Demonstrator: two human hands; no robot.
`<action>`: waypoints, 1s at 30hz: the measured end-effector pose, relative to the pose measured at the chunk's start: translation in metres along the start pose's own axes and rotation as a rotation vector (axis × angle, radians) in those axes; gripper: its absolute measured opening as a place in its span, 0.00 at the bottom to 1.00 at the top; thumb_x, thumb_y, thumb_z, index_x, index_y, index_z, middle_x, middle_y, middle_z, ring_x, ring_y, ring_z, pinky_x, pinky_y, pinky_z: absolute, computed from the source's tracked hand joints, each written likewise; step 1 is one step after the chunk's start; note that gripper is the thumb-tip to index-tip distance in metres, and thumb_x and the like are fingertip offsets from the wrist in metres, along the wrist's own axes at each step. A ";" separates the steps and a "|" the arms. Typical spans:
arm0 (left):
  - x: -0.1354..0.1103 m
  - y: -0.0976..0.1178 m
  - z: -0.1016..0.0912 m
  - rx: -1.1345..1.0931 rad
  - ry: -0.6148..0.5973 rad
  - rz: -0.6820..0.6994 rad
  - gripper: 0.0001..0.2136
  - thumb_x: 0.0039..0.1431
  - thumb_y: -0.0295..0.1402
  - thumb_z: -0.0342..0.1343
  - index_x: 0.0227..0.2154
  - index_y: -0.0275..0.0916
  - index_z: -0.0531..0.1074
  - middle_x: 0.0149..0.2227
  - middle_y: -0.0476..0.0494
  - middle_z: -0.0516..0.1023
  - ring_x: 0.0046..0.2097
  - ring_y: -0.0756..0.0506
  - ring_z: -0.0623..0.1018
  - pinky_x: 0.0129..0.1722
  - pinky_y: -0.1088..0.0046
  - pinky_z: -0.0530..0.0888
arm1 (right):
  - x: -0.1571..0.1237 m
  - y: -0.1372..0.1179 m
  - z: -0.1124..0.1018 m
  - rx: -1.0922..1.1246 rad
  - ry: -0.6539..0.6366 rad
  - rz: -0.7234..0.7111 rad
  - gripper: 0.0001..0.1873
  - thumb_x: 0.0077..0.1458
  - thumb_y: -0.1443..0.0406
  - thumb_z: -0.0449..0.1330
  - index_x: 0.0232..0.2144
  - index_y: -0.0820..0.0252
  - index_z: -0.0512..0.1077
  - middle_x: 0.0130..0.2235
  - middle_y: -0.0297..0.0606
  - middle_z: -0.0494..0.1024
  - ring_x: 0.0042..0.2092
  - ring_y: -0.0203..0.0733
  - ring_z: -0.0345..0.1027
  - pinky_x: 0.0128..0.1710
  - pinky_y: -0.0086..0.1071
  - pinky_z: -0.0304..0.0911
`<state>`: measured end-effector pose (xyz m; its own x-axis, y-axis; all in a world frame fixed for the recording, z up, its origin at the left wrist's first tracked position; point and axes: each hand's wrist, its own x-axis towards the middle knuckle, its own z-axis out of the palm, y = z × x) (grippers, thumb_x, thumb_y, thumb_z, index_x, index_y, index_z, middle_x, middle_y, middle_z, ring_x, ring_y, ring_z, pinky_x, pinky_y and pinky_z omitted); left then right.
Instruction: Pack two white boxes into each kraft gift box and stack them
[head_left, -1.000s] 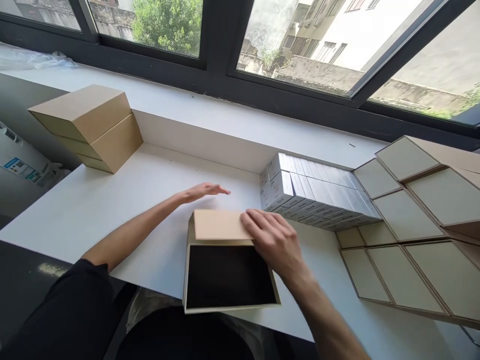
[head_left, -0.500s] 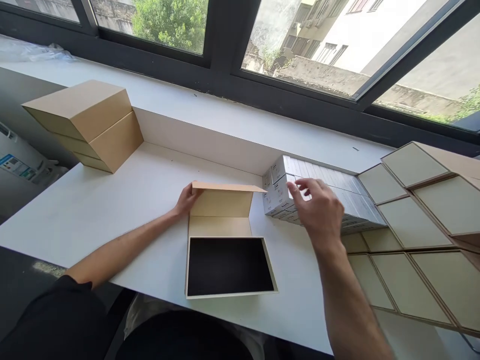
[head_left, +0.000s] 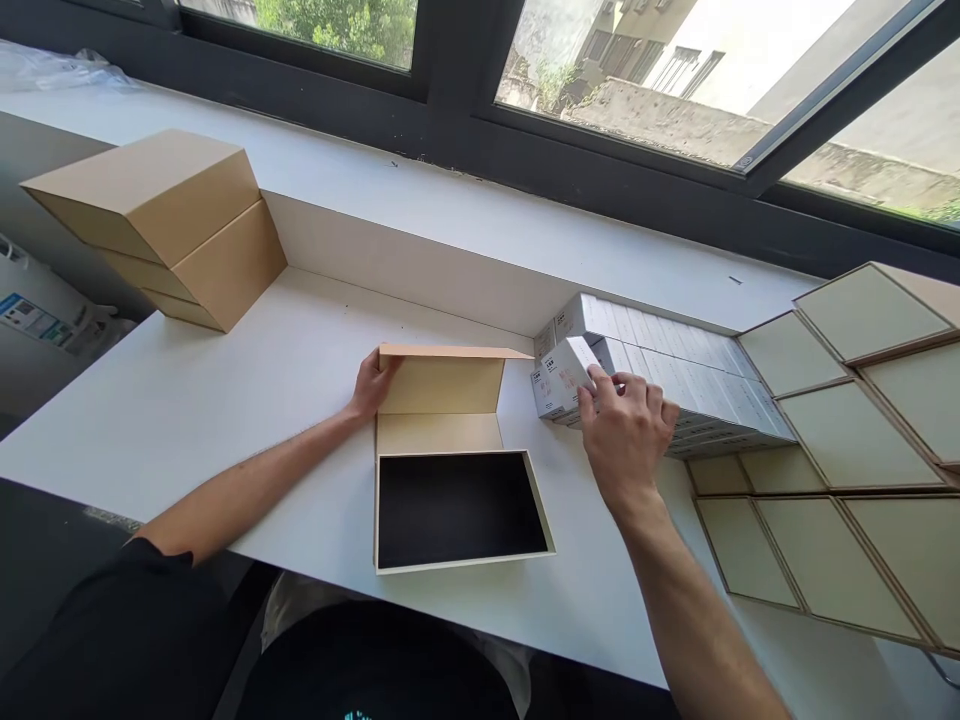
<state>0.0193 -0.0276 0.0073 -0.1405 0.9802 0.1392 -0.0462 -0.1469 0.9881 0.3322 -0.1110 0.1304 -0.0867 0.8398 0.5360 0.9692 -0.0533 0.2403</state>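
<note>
Open box (head_left: 461, 508), one: black inside, on my worktop (head_left: 322, 335), its lid (head_left: 442, 387) raised, left edge gripped in my left hand (head_left: 372, 385). Small white carton (head_left: 566, 370), one: tilted, pinched by my right hand (head_left: 626, 432), at the left end of the carton rows (head_left: 694, 385).

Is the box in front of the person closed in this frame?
No, the left hand holds its lid raised, and the black interior shows.

- Bright daylight from the windows (head_left: 622, 105); pale facade (head_left: 795, 45) outside nearly washed out.
- Soft, faint shadows on the desk (head_left: 315, 345).
- Dark inside of the open box (head_left: 459, 505) shows little detail.
- Edges stretched.
</note>
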 end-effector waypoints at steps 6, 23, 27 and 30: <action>0.001 -0.006 -0.001 -0.021 0.027 -0.007 0.24 0.52 0.57 0.60 0.24 0.39 0.64 0.23 0.52 0.59 0.27 0.51 0.59 0.26 0.74 0.59 | -0.003 0.019 -0.021 0.498 0.062 0.219 0.19 0.65 0.56 0.54 0.52 0.57 0.74 0.48 0.48 0.75 0.37 0.43 0.70 0.38 0.39 0.66; 0.006 -0.011 -0.002 0.009 0.012 0.030 0.23 0.55 0.56 0.59 0.28 0.38 0.68 0.25 0.51 0.64 0.29 0.51 0.62 0.28 0.75 0.62 | -0.075 -0.056 -0.023 0.456 -0.554 -0.668 0.18 0.58 0.77 0.52 0.41 0.59 0.78 0.37 0.44 0.78 0.44 0.49 0.70 0.52 0.47 0.64; 0.005 -0.007 -0.001 0.017 0.008 0.023 0.24 0.53 0.57 0.59 0.26 0.38 0.66 0.24 0.51 0.62 0.28 0.51 0.61 0.27 0.75 0.61 | -0.082 -0.068 -0.032 0.539 -0.564 -0.759 0.22 0.61 0.73 0.52 0.55 0.56 0.72 0.57 0.46 0.73 0.56 0.51 0.67 0.54 0.45 0.64; 0.004 -0.005 -0.001 0.027 0.019 0.023 0.24 0.52 0.57 0.60 0.25 0.38 0.65 0.23 0.52 0.60 0.28 0.52 0.59 0.26 0.75 0.60 | -0.083 -0.078 -0.044 0.655 -0.657 -0.773 0.15 0.66 0.63 0.52 0.51 0.52 0.75 0.58 0.44 0.71 0.56 0.49 0.67 0.53 0.45 0.66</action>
<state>0.0179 -0.0232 0.0032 -0.1603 0.9738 0.1613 -0.0163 -0.1660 0.9860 0.2534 -0.2002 0.1031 -0.7458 0.6536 -0.1283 0.6627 0.7087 -0.2420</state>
